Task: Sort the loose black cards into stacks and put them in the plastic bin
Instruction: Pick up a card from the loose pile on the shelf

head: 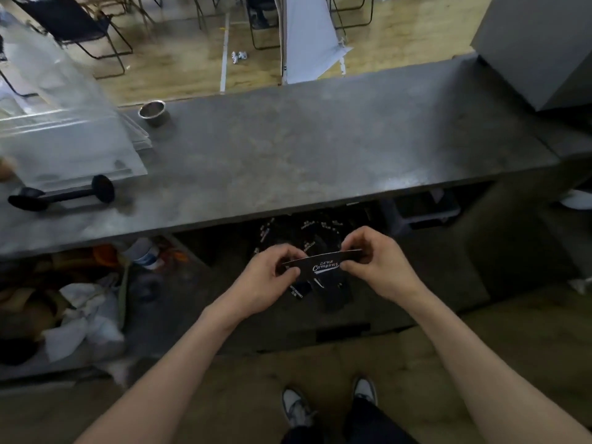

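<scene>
A small stack of black cards (pixel 323 263) with white script lettering is held in front of me, below the counter's front edge. My left hand (pixel 272 280) pinches its left end and my right hand (pixel 378 262) pinches its right end. Under it, several loose black cards (pixel 288 235) lie scattered in a dark space beneath the counter, and more black cards (pixel 302 291) show just below my hands. A clear plastic bin (pixel 64 133) stands on the counter at the far left, blurred.
The grey counter (pixel 320 149) carries a small metal bowl (pixel 153 112) and a black dumbbell-shaped tool (pixel 64 195). A grey box (pixel 538 43) stands at its right end. Crumpled cloths and clutter (pixel 80 312) fill the lower left shelf. My shoes (pixel 330 402) stand on the floor.
</scene>
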A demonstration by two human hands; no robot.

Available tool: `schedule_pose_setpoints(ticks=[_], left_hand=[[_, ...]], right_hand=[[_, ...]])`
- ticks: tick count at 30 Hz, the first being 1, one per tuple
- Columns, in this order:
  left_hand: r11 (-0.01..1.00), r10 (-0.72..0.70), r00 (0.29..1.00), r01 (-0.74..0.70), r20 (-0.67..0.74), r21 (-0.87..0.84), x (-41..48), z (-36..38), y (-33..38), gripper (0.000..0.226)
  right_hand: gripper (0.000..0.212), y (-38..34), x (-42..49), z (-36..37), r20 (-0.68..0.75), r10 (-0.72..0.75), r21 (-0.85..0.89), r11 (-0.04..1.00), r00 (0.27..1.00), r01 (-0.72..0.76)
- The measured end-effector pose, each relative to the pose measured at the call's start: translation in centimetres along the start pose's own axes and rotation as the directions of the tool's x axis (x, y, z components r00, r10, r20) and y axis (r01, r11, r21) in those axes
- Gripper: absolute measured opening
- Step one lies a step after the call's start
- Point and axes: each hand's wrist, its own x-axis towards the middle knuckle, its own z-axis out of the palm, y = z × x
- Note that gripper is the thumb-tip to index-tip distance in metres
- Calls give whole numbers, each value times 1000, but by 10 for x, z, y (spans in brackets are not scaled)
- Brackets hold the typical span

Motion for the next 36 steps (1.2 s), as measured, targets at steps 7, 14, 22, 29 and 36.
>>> schedule_pose_setpoints(ticks=[7,14,22,29,36], left_hand=[[993,-98,987,104,-131,46,34,50,-55,23],[987,-136,919,159,-369,32,55,79,-117,14],[999,53,950,-53,-306,10,79,82,-155,23],[977,215,945,-208,-245,56,91,93,-178,32],[943,325,903,-288,-282,165,100,97,-193,34]], right_hand=[[24,76,41,39,-8,37,40,999,999,-37],[75,168,59,86,-42,82,-454,886,996,-92],[58,211,66,104,-155,57,-200,976,986,-88],[36,218,80,71,16,117,210,971,993,-118],[20,211,114,43,-60,37,111,993,998,-30]])
